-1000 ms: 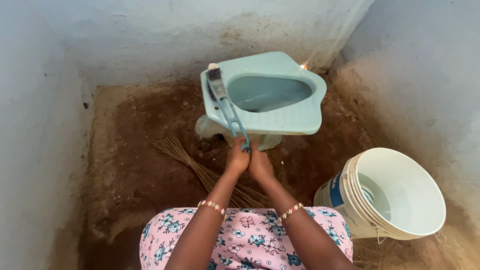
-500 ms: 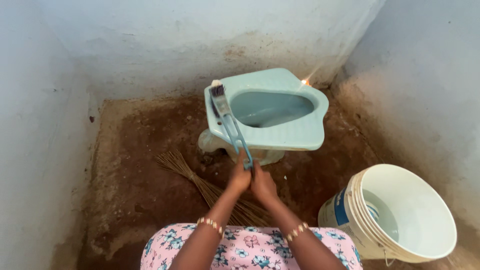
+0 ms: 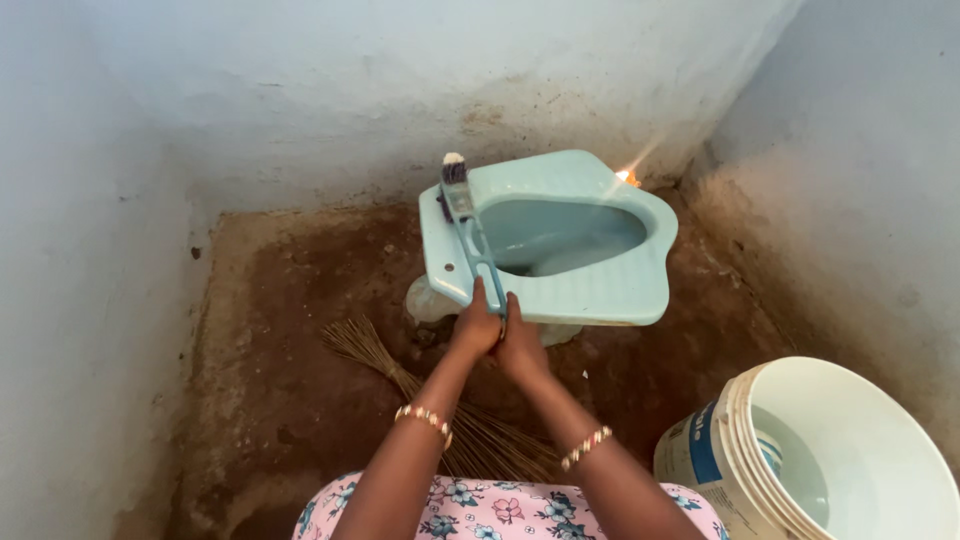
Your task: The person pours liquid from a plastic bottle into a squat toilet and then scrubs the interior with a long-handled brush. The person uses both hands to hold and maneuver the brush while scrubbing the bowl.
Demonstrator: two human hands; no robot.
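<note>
Both hands, left hand [image 3: 476, 328] and right hand [image 3: 520, 340], kept a closed grip on the long-handled brush [image 3: 468, 235]. Its bristled head had slid toward twelve o'clock along the pale blue toilet pan [image 3: 600, 285]'s left rim, so scrubbing was advancing.

Toilet pan [image 3: 600, 285]: pale blue glazed ceramic, smooth, glossy. Brush [image 3: 470, 235]: blue plastic handle, smooth; dark bristles at tip. Bucket [image 3: 830, 460]: white plastic, smooth, semi-gloss. Broom [image 3: 400, 375]: bundle of thin dry sticks, rough. Floor [image 3: 290, 330]: bare brown concrete, rough, matt, stained. Walls [image 3: 300, 90]: whitewashed plaster, matt, grainy.
</note>
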